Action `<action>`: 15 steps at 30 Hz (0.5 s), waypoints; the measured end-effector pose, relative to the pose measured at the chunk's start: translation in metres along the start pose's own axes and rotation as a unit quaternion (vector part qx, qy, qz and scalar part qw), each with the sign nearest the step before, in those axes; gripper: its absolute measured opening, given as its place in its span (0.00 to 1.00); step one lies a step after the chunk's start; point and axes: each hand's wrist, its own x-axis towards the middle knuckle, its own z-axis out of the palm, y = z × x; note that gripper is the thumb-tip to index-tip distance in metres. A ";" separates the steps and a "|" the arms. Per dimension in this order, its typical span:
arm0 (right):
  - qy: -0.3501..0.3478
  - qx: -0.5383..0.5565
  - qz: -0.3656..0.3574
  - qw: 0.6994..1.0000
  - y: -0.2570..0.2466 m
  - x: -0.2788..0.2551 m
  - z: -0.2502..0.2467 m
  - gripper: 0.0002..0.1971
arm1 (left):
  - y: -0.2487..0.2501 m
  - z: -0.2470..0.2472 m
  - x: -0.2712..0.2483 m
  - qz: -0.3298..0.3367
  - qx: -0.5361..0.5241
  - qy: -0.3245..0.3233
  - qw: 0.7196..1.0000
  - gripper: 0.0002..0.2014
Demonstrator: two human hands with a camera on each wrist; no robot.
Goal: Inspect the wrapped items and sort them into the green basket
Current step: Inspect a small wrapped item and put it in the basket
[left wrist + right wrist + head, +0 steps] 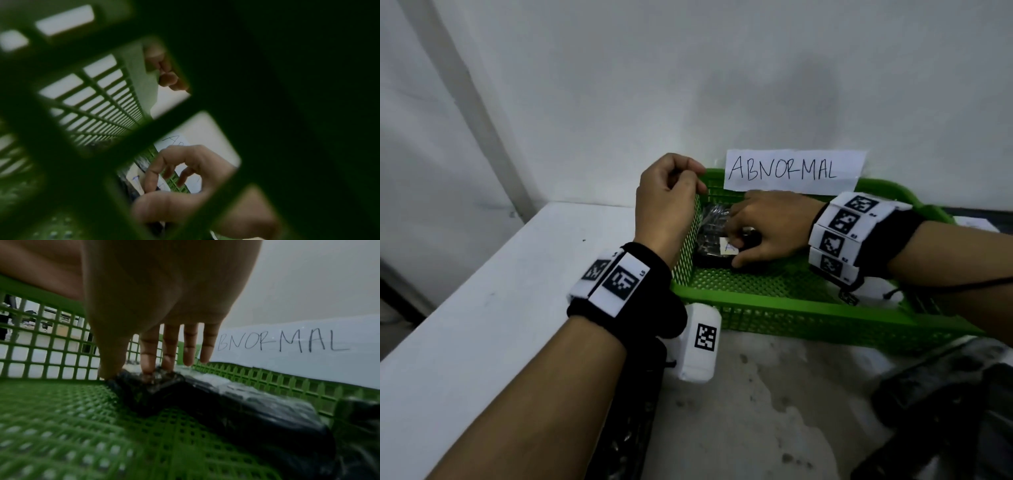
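The green basket (791, 305) stands against the wall on a grey surface. Inside it, near its left wall, lies a black item wrapped in clear film (714, 222) with a small white label (727, 247). My right hand (734, 248) reaches into the basket, and its thumb and fingers pinch the near end of the item. In the right wrist view my right hand (129, 374) has its fingertips on the wrapped item (236, 399). My left hand (688, 180) curls over the top rim of the basket's left wall. The left wrist view looks through the basket mesh (92, 105) at my right hand (185, 170).
A paper sign reading ABNORMAL (794, 171) is fixed above the basket's back wall. A white ledge (465, 308) runs along the left. More dark wrapped items lie at the lower right (945, 411) and under my left forearm (626, 428). Another dark bundle (359, 418) sits in the basket.
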 end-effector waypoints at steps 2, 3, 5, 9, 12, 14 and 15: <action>-0.021 -0.023 0.008 0.999 -0.002 -0.007 -0.014 0.22 | 0.005 -0.001 -0.002 0.022 0.019 0.011 1.000 0.14; -0.019 -0.024 0.012 0.999 -0.003 -0.012 -0.023 0.25 | 0.008 -0.001 -0.004 0.032 0.031 0.015 0.999 0.15; 0.015 -0.014 0.017 1.000 -0.007 -0.028 -0.041 0.28 | 0.015 -0.003 -0.011 0.045 0.043 0.024 0.998 0.15; 0.078 0.039 0.055 0.995 -0.018 -0.073 -0.081 0.17 | 0.041 -0.005 -0.032 0.066 0.034 0.030 0.997 0.14; 0.078 0.059 0.109 0.989 -0.034 -0.115 -0.103 0.13 | 0.068 0.000 -0.069 0.079 0.035 -0.047 0.995 0.12; 0.070 0.074 0.130 0.986 -0.046 -0.142 -0.107 0.10 | 0.081 0.003 -0.098 0.063 0.043 -0.141 0.987 0.06; 0.053 0.084 0.141 0.985 -0.056 -0.160 -0.106 0.08 | 0.086 0.006 -0.116 0.042 0.057 -0.198 0.978 0.03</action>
